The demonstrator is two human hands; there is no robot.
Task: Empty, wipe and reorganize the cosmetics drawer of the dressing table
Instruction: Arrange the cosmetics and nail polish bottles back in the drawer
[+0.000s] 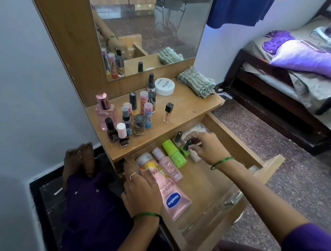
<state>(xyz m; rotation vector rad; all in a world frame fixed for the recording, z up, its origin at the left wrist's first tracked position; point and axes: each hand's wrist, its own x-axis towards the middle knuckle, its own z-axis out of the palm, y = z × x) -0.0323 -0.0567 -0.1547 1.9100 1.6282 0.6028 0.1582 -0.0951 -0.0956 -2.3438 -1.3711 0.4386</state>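
The wooden drawer (216, 182) of the dressing table stands pulled out. Inside lie a pink Vaseline tube (173, 197), a pink bottle (167, 164), a spray can (146, 164) and a lime green bottle (174, 152). My right hand (205, 146) pinches the dark cap of a green nail polish bottle (185, 148) standing at the drawer's back, beside another nail polish bottle (177, 137). My left hand (141, 191) rests flat on the spray can and the Vaseline tube at the drawer's left side. White pads (195, 128) lie in the back corner.
On the table top (190, 109) stand several small bottles and nail polishes (130, 119), a lone peach bottle (168, 112), a white jar (164, 86) and a folded striped cloth (197, 83). A mirror (149, 31) rises behind. A bed (291, 78) is at the right. My feet (78, 157) are at the left.
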